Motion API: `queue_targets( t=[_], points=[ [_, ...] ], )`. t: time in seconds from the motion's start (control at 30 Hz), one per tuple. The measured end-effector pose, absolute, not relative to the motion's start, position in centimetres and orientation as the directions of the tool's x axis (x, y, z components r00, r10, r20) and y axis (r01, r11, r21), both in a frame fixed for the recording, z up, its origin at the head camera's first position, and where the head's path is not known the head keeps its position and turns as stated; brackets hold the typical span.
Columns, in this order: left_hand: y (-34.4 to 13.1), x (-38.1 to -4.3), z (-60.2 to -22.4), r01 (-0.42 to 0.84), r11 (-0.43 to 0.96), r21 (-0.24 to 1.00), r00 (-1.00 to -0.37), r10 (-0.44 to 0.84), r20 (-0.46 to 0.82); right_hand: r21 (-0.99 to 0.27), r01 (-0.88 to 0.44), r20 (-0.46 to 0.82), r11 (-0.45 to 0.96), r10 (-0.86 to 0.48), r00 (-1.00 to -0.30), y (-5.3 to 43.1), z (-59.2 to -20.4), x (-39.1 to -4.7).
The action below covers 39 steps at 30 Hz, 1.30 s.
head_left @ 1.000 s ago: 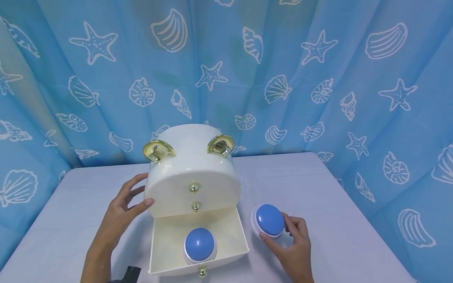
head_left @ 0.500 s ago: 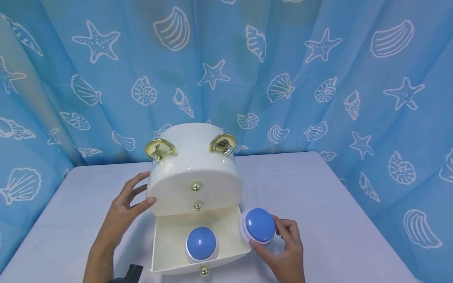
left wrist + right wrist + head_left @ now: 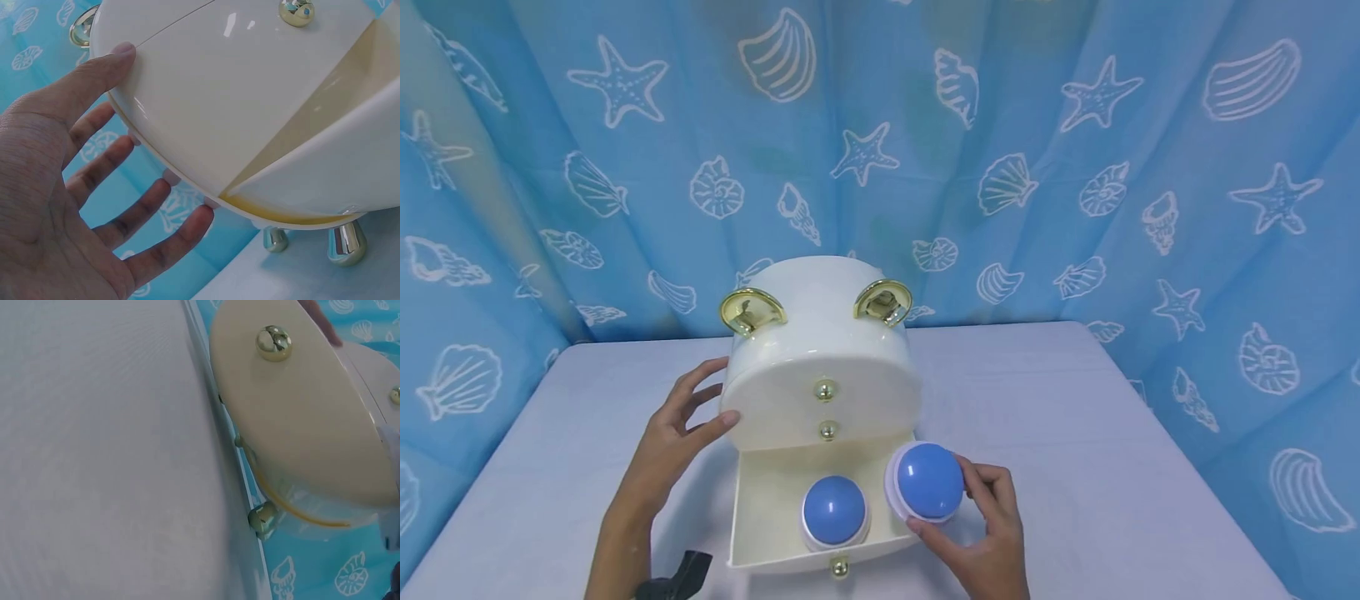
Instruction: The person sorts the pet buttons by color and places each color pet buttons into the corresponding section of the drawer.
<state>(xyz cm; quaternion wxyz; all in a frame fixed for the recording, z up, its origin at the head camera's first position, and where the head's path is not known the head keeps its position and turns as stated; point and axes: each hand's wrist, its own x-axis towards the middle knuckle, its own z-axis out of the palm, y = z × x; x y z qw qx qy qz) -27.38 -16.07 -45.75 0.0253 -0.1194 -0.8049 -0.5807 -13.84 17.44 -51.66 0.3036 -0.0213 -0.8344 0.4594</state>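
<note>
A white drawer box (image 3: 790, 358) with two gold ears stands on the table, its lowest drawer (image 3: 763, 525) pulled out. In that drawer sits a white-based button with a blue dome (image 3: 834, 510). My right hand (image 3: 988, 537) pinches a second blue-domed button (image 3: 930, 481) by its rim, tilted above the drawer's right side. My left hand (image 3: 670, 442) holds the box's left side. In the left wrist view its thumb (image 3: 100, 75) lies on the front face, fingers round the edge. The right wrist view shows the drawer front (image 3: 300, 412), with the right hand's grip mostly out of frame.
A pale cloth covers the table (image 3: 1037, 400). Behind it hangs a blue curtain (image 3: 910, 208) with white shells and starfish. Gold knobs (image 3: 825, 390) stick out from the drawer fronts, and gold feet (image 3: 347, 244) hold the box up. A black strap piece (image 3: 688, 573) is by the left wrist.
My right hand has carried its button leftward, from the table beside the box to above the open drawer's right side. The left hand keeps its place on the box. The head view shifts slightly.
</note>
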Motion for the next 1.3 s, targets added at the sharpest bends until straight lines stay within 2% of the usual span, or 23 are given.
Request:
queue_targets(
  t=[0.13,0.27,0.5,0.73,0.87,0.97,1.03,1.1,1.2,1.27,1.3],
  points=[
    [-16.1,-27.6,-45.9,0.223,0.301,0.927,-0.970,0.159,0.182,-0.740,-0.304,0.514,0.600,0.212,-0.831,17.4,-51.7,-14.0],
    [-16.3,-27.6,-45.8,0.216,0.310,0.926,-0.973,0.152,0.176,-0.689,-0.375,0.584,0.620,0.169,-0.794,17.2,-51.3,-14.2],
    [-16.5,-27.7,-45.6,0.231,0.309,0.922,-0.970,0.150,0.193,-0.643,-0.440,0.662,0.627,0.165,-0.731,16.5,-50.0,-14.2],
    [-16.5,-27.6,-45.5,0.218,0.314,0.924,-0.973,0.146,0.180,-0.632,-0.440,0.688,0.638,0.201,-0.697,16.9,-52.1,-13.9],
    [-16.4,-27.5,-45.5,0.209,0.323,0.923,-0.975,0.145,0.170,-0.609,-0.557,0.744,0.564,0.164,-0.648,16.4,-52.6,-13.1],
    [-16.2,-27.6,-45.5,0.214,0.322,0.922,-0.973,0.149,0.174,-0.626,-0.588,0.727,0.513,0.110,-0.678,15.7,-52.7,-12.1],
    [-16.2,-27.7,-45.6,0.218,0.320,0.922,-0.973,0.149,0.179,-0.668,-0.572,0.669,0.476,0.049,-0.741,15.2,-52.8,-11.5],
    [-16.2,-27.7,-45.7,0.221,0.317,0.922,-0.972,0.146,0.182,-0.677,-0.593,0.631,0.436,-0.070,-0.773,14.8,-53.2,-11.4],
    [-16.2,-27.7,-45.9,0.228,0.306,0.924,-0.970,0.152,0.189,-0.698,-0.642,0.581,0.318,-0.273,-0.767,14.3,-54.4,-11.8],
    [-16.3,-27.7,-46.0,0.232,0.300,0.925,-0.969,0.157,0.192,-0.750,-0.615,0.535,0.244,-0.323,-0.781,13.5,-55.2,-12.2],
    [-16.4,-27.7,-46.0,0.233,0.299,0.925,-0.968,0.159,0.193,-0.803,-0.556,0.478,0.215,-0.325,-0.816,13.0,-55.5,-12.2]
  ],
)
